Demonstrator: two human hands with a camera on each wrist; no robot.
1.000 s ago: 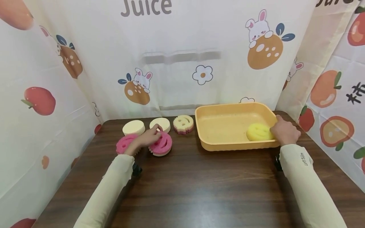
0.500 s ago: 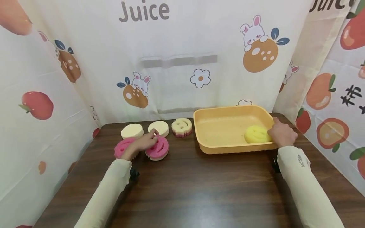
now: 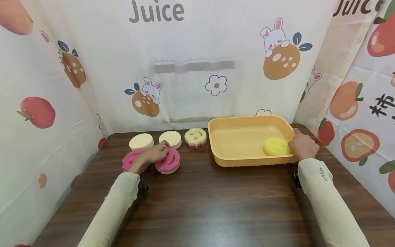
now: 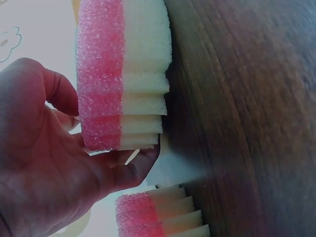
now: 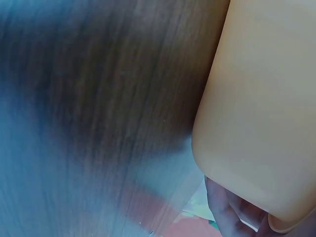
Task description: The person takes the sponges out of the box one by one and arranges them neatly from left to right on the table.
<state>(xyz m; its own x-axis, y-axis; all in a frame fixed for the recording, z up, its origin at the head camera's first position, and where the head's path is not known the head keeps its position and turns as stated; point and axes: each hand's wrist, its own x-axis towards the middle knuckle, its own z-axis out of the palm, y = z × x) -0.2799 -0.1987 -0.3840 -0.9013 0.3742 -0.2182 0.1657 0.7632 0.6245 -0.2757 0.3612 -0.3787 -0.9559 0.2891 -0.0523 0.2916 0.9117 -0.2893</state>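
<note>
My left hand holds a round smiley-face sponge, pink on top and cream below, by its left side. In the left wrist view the thumb lies against the pink layer of the sponge, and fingers reach under its ridged edge. A second pink-and-cream sponge lies beside it, partly hidden by the hand. At the right, my right hand grips the right end of a yellow-orange plastic tray. Inside that tray sits a yellow smiley sponge. In the right wrist view, fingers curl at the tray's end.
Two plain cream round sponges and a cream-topped smiley sponge stand in a row behind the held one. The brown wooden table reaches back to a printed curtain.
The head view has shifted slightly. My left hand stays on the same pink sponge, which sits a touch further left. The right hand remains on the tray.
</note>
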